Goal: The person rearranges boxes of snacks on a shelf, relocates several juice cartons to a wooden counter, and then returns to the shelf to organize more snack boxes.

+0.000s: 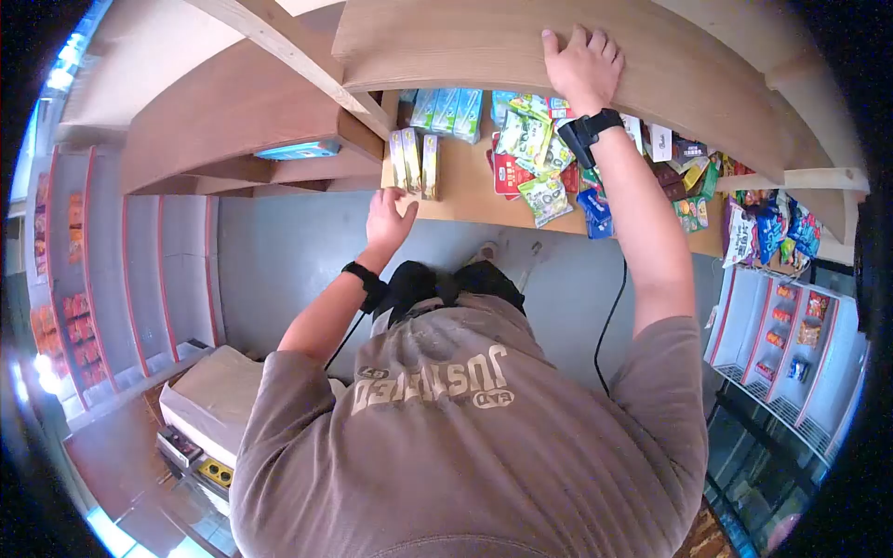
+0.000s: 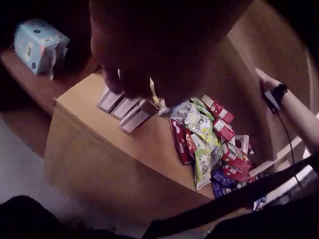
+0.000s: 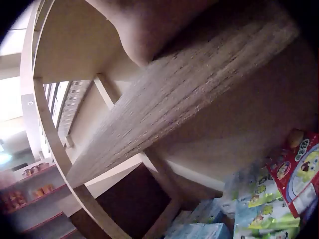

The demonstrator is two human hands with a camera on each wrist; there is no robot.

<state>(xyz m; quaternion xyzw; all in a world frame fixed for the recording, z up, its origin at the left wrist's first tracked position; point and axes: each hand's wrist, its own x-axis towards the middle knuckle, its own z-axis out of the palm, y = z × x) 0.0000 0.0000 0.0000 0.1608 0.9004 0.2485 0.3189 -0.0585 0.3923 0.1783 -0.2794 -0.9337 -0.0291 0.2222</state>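
My left hand (image 1: 389,223) is at the shelf's front edge, its fingertips right at the near end of three slim yellow-and-white boxes (image 1: 430,169) standing side by side. In the left wrist view the dark back of the hand covers part of these boxes (image 2: 134,121). Higher up, my right hand (image 1: 586,73) rests with spread fingers on a wooden upper board (image 1: 446,46); the right wrist view shows the hand's edge (image 3: 144,35) against that board's grain. Below the right forearm lies a pile of green-and-white snack bags (image 1: 526,138) and red packs (image 1: 510,175).
Blue-and-white cartons (image 1: 446,112) stand behind the slim boxes. On a left shelf lies another blue pack (image 1: 298,150). Racks of snacks stand at the left (image 1: 139,279) and right (image 1: 781,339). A wooden post (image 1: 298,46) divides the shelving. A black cable (image 1: 612,321) hangs by the right arm.
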